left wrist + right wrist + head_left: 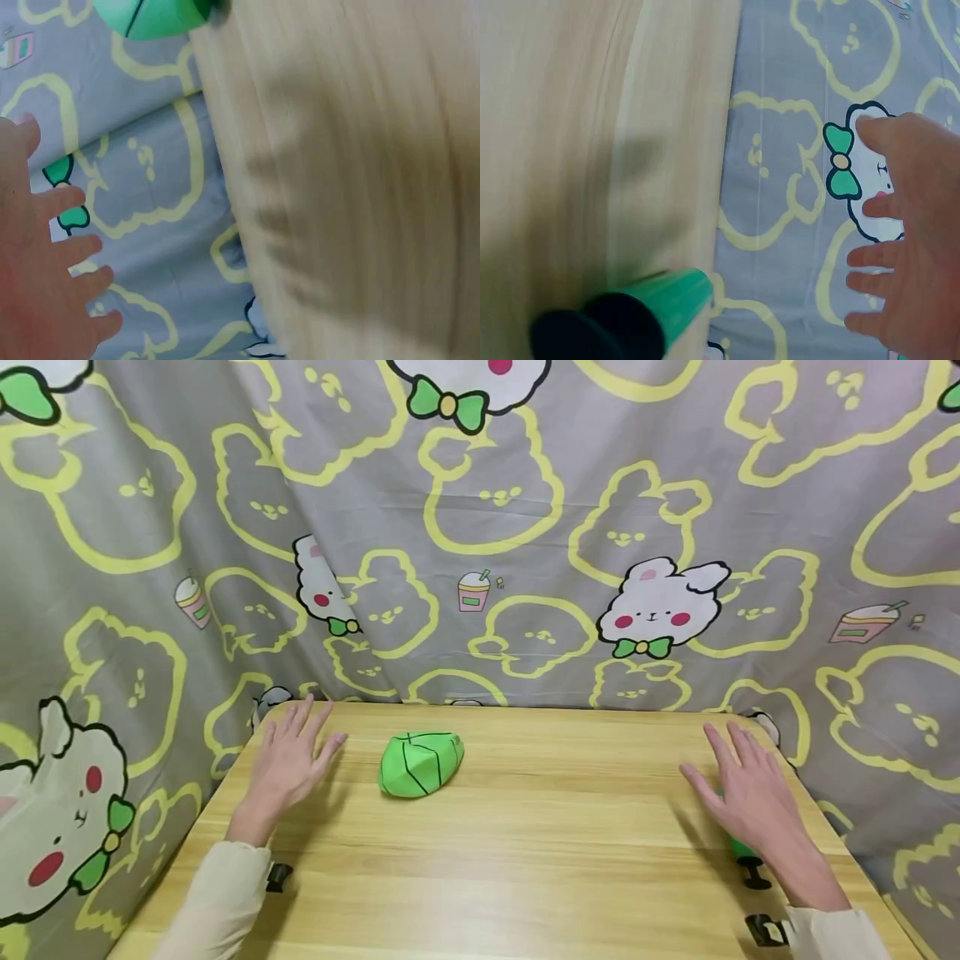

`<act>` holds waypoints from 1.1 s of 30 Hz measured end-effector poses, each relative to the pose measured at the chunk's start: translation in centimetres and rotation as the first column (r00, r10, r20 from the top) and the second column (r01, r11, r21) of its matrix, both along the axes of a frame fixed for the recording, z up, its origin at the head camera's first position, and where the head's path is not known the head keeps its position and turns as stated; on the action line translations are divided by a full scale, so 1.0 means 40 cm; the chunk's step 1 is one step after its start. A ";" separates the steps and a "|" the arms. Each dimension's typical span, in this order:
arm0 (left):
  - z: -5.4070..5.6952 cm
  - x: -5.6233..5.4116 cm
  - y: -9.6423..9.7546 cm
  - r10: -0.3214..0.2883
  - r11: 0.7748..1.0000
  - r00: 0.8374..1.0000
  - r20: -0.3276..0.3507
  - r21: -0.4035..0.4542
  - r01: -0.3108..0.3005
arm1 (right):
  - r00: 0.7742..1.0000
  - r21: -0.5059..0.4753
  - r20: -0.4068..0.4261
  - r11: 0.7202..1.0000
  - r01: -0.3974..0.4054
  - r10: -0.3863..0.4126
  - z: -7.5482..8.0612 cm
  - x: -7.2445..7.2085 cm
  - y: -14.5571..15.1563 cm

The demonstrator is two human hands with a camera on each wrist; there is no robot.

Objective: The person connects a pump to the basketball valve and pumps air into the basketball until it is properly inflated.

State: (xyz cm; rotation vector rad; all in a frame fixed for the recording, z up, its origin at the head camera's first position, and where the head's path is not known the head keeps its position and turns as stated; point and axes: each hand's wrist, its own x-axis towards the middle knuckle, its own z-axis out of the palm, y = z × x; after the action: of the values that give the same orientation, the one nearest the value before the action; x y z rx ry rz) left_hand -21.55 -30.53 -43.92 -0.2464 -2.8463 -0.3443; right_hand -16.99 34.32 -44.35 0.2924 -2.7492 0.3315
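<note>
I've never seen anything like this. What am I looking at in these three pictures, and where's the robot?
There is no robot here: these are a person's two bare hands. The widest picture comes from a camera worn on the head, looking forward and down. The other two come from cameras on the wrists, each showing its own hand.

The wood-grain table stands before a patterned curtain. On it lies a crumpled green thing with black lines, perhaps a deflated ball. It is nearest the left hand. Partly hidden by the right hand is a green tube with a black handle, clearer in the right wrist picture.

Both hands have their fingers spread, and neither holds anything.
</note>
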 end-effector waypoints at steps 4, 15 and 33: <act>-0.019 0.018 0.017 0.009 0.997 0.999 -0.036 0.072 -0.007 | 1.000 -0.063 -0.022 0.998 -0.022 0.021 -0.001 0.009 0.008; -0.038 0.030 0.125 -0.037 0.950 0.999 0.000 0.309 0.035 | 0.999 -0.203 0.041 0.979 0.006 0.002 -0.075 0.041 0.058; -0.010 -0.106 0.388 -0.116 0.965 0.988 0.106 0.248 0.087 | 0.876 -0.116 0.477 0.983 0.144 -0.072 -0.108 0.035 0.128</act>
State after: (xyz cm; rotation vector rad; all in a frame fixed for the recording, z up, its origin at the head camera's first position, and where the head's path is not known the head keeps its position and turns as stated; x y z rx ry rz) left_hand -25.79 -15.02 -44.33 -0.3331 -2.8757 -0.7472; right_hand -15.57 39.45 -48.65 0.0124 -3.1760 0.6507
